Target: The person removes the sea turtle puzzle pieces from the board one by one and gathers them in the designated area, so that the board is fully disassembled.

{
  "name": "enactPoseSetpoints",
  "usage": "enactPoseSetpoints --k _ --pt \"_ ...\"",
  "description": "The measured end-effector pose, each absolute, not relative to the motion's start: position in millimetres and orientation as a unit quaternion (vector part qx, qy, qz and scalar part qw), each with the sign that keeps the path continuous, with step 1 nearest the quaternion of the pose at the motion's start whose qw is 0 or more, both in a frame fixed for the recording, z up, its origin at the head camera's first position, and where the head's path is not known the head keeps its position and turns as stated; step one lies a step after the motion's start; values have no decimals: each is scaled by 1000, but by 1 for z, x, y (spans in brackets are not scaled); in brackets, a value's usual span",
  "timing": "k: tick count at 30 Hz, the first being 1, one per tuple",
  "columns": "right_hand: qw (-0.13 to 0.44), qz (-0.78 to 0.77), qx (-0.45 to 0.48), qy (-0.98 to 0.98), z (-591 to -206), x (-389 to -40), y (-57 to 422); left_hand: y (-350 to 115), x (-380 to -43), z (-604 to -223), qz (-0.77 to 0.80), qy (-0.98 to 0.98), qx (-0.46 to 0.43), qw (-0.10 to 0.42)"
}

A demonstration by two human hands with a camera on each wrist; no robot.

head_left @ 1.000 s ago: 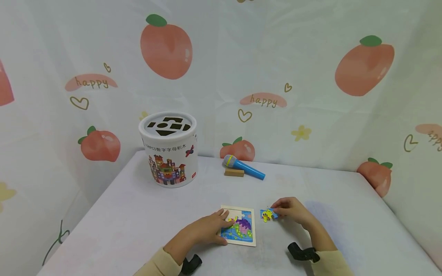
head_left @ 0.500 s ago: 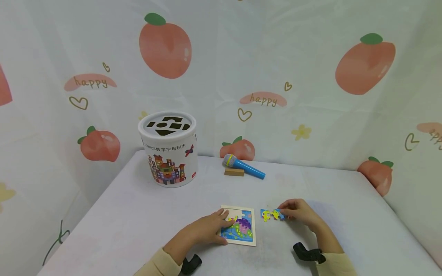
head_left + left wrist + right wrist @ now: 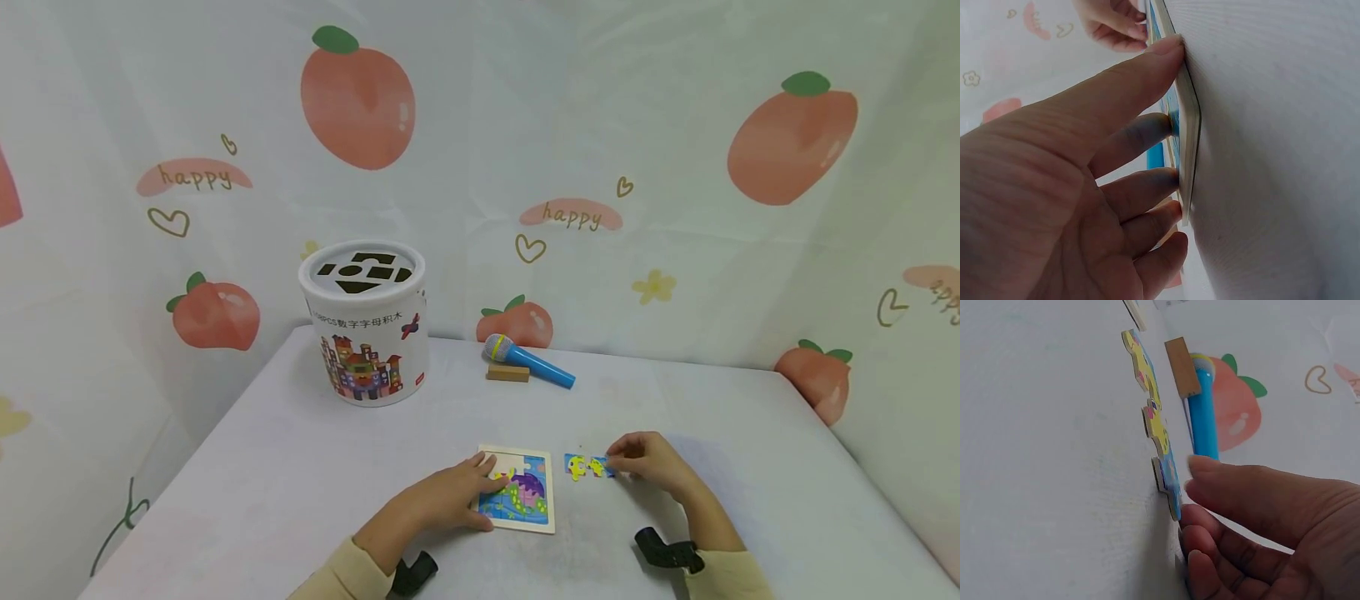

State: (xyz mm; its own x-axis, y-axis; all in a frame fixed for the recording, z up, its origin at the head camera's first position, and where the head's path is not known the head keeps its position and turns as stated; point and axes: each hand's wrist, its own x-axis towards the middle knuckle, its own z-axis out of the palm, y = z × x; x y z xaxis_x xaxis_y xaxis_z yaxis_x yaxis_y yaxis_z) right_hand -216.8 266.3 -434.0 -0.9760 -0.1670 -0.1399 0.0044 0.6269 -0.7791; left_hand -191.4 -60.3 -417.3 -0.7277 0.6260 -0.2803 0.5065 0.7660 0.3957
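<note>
white table (image 3: pixel 315 483), peach-patterned backdrop (image 3: pixel 465 108)

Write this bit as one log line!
left hand: on framed puzzle | right hand: touching right loose piece | microphone: beside wooden block

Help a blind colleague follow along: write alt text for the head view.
A person's left hand rests on a partly filled puzzle; the right hand is at loose puzzle pieces beside it. Behind on the white table: a bucket, wooden block and blue microphone, before a peach-print backdrop.
</note>
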Motion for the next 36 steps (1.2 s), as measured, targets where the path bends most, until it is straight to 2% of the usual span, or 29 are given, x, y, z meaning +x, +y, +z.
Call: enactPoseSetpoints --k 5,36 --pt "96 -407 -85 904 -432 -216 265 -61 -192 -417 149 917 308 203" --pt "96 -407 -114 901 -434 -213 263 -60 -192 -417 147 919 308 198"
